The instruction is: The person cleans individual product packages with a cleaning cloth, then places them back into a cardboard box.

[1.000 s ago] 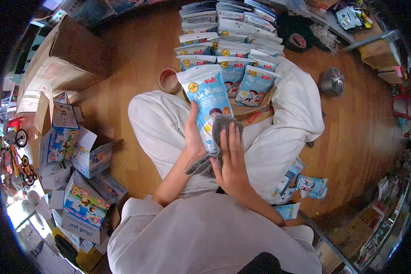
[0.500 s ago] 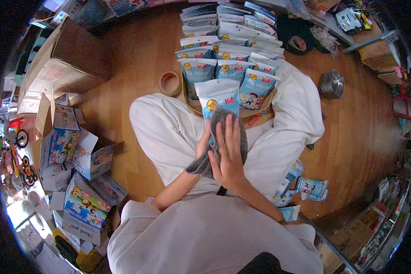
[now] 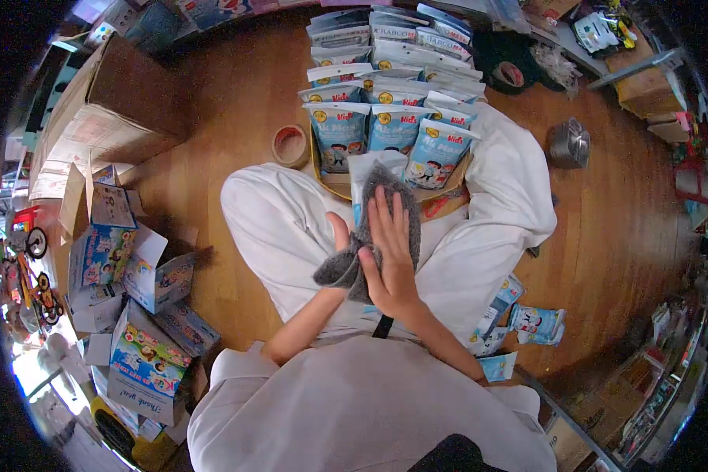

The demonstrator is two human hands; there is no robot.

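My left hand [image 3: 339,234] is palm up under a white and light-blue Kids mask packet [image 3: 359,182], its thumb standing out at the side. The fingers behind the packet are hidden. A dark grey cloth [image 3: 379,177] covers most of the packet's front, and a loose end hangs over my left wrist. Pressed flat on the cloth is my right hand [image 3: 393,263], fingers stretched out and thumb apart. Just beyond stands a box [image 3: 316,169] packed with rows of upright mask packets [image 3: 436,153].
A tape roll [image 3: 291,145] lies left of my knee; another wrapped roll [image 3: 569,144] is to the right. Opened printed cartons [image 3: 145,358] and a large cardboard box [image 3: 106,110] stand left. Loose packets [image 3: 536,324] lie by my right thigh.
The cloth and my right hand have shifted over the packet, now hiding its printed label. My left thumb has come away from the packet's edge and points outward.
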